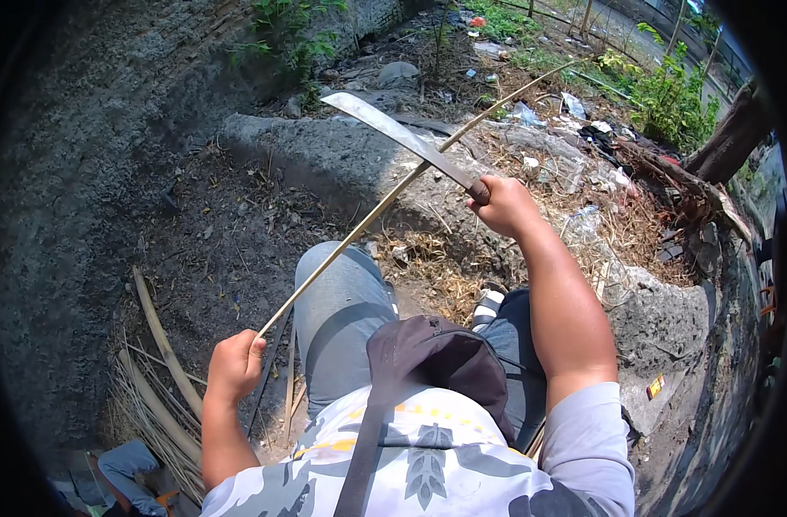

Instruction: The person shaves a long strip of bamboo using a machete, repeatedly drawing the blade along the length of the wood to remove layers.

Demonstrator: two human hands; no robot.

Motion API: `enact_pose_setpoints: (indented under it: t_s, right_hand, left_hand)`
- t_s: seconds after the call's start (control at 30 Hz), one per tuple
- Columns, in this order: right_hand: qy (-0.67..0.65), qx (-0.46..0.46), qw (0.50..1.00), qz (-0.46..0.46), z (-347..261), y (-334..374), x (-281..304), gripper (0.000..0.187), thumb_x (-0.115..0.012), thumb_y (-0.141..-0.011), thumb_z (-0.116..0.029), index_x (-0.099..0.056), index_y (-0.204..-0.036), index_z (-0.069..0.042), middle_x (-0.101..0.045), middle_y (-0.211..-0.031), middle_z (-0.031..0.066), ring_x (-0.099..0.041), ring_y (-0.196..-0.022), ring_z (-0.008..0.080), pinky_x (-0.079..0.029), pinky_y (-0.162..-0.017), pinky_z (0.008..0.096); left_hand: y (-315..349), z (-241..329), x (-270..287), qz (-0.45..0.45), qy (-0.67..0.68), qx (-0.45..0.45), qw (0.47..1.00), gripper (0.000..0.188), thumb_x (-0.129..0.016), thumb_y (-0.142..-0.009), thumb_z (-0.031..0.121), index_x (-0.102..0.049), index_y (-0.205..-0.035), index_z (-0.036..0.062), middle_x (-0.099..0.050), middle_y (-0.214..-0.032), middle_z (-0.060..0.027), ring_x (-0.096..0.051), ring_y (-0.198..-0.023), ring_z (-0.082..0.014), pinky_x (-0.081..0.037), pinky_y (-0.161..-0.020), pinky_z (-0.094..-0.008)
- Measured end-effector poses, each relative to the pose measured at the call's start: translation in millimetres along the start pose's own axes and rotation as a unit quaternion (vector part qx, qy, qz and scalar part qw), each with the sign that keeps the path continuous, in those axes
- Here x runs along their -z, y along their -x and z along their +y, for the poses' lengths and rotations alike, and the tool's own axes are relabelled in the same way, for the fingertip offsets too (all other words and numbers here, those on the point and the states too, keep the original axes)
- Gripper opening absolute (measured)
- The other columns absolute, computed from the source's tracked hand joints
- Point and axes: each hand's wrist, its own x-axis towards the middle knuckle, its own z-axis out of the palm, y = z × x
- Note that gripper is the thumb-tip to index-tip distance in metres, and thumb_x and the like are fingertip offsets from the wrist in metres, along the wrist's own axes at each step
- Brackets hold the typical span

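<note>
My left hand (236, 365) is closed round the near end of a long, thin, pale strip that looks like split bamboo (350, 239). The strip slants up and away to the far right, above my knee. In my right hand (505, 207) is the dark handle of a machete (393, 131), its broad curved blade pointing to the far left. Blade and strip cross near the middle of the view, a little left of my right fist. Whether the edge touches or bites into the strip, I cannot tell.
Several bamboo strips and curved poles (162, 345) lie at the left. A rough wall (57, 215) rises there. Ahead are a concrete ledge (299, 151), dry shavings (428, 258), scattered litter and a tree trunk (731, 138). Another person's leg (128, 465) shows at lower left.
</note>
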Motion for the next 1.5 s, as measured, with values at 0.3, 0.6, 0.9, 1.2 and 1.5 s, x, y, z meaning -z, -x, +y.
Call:
enact_pose_setpoints:
  t_s: [0.3, 0.6, 0.9, 1.2, 1.5]
  right_hand:
    - [0.141, 0.141, 0.977, -0.078, -22, 9, -7, 0.018, -0.074, -0.076, -0.022, -0.065, -0.089, -0.013, -0.072, -0.086, 0.0150, -0.070, -0.087, 0.0380, -0.055, -0.077, 0.0504]
    - [-0.015, -0.086, 0.996, -0.009, 7, 3, 9, 0.032, -0.076, -0.086, -0.034, -0.070, -0.102, -0.007, -0.072, -0.096, 0.0204, -0.069, -0.093, 0.0384, -0.053, -0.082, 0.0477]
    - [0.093, 0.264, 0.960, -0.002, -60, 21, -11, 0.025, -0.074, -0.074, -0.017, -0.060, -0.095, -0.011, -0.069, -0.085, 0.0134, -0.069, -0.081, 0.0371, -0.056, -0.070, 0.0476]
    - [0.015, 0.022, 0.999, 0.033, 2, 3, 6, 0.018, -0.072, -0.082, -0.019, -0.064, -0.092, -0.007, -0.069, -0.085, 0.0208, -0.067, -0.084, 0.0433, -0.052, -0.074, 0.0509]
    - [0.027, 0.200, 0.979, -0.040, -67, 23, -8, 0.024, -0.072, -0.073, -0.013, -0.061, -0.094, -0.009, -0.068, -0.087, 0.0169, -0.067, -0.084, 0.0415, -0.054, -0.073, 0.0510]
  left_hand:
    - [-5, 8, 6, 0.013, -0.030, -0.011, 0.999, 0.033, -0.058, -0.100, 0.027, -0.055, -0.078, 0.0018, -0.059, -0.072, -0.0215, -0.059, -0.070, -0.0451, -0.045, -0.060, -0.0493]
    - [3, 1, 13, 0.047, -0.025, 0.013, 0.998, 0.033, -0.058, -0.101, 0.029, -0.058, -0.081, 0.0024, -0.059, -0.072, -0.0208, -0.059, -0.069, -0.0438, -0.045, -0.060, -0.0480]
    - [-24, 12, -5, 0.046, 0.007, -0.014, 0.999, 0.033, -0.056, -0.102, 0.029, -0.060, -0.084, 0.0021, -0.060, -0.073, -0.0215, -0.060, -0.070, -0.0444, -0.046, -0.061, -0.0480]
    - [-15, 17, 3, 0.033, 0.014, 0.002, 0.999, 0.033, -0.056, -0.102, 0.031, -0.062, -0.087, 0.0019, -0.062, -0.075, -0.0218, -0.061, -0.073, -0.0448, -0.048, -0.063, -0.0483]
    - [-33, 17, -36, 0.006, 0.080, -0.009, 0.997, 0.039, -0.053, -0.105, 0.033, -0.060, -0.085, 0.0002, -0.058, -0.070, -0.0224, -0.056, -0.065, -0.0430, -0.046, -0.059, -0.0442]
